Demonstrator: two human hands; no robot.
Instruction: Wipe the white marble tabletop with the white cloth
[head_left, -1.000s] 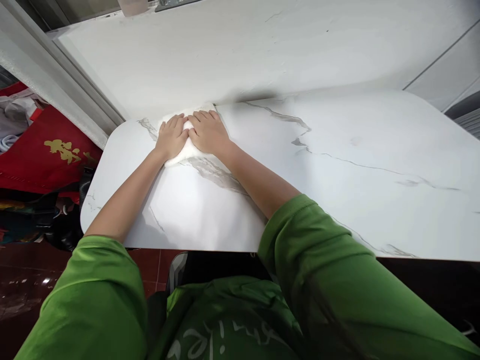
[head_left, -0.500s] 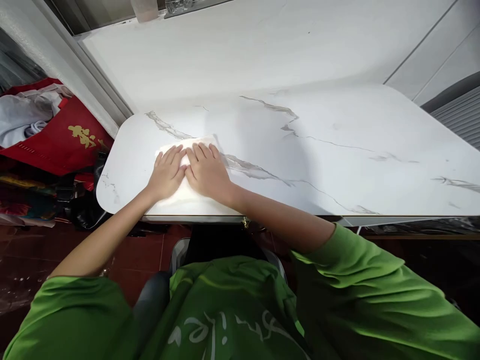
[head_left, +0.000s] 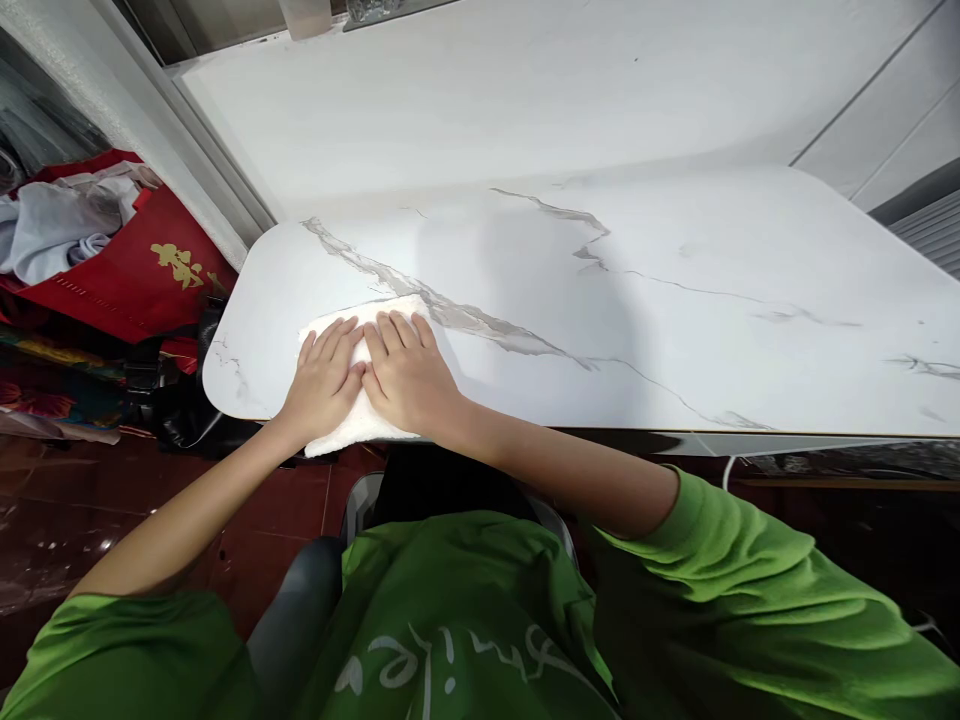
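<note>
A white folded cloth [head_left: 352,428] lies at the near left edge of the white marble table [head_left: 600,320], its near side hanging slightly over the edge. My left hand [head_left: 324,375] and my right hand [head_left: 407,370] both press flat on the cloth, side by side, fingers stretched out and pointing away from me. The thumbs nearly touch over the cloth's middle. Most of the cloth is hidden under the palms.
A white wall [head_left: 487,90] rises behind the table. Left of the table sit red bags with gold print [head_left: 142,270] and heaped clothes [head_left: 52,225] on a dark red tiled floor [head_left: 45,520]. A dark chair [head_left: 300,610] is under me.
Both hands have slid the cloth from the table's far left corner toward me, down to the near edge, where it now overhangs slightly.
</note>
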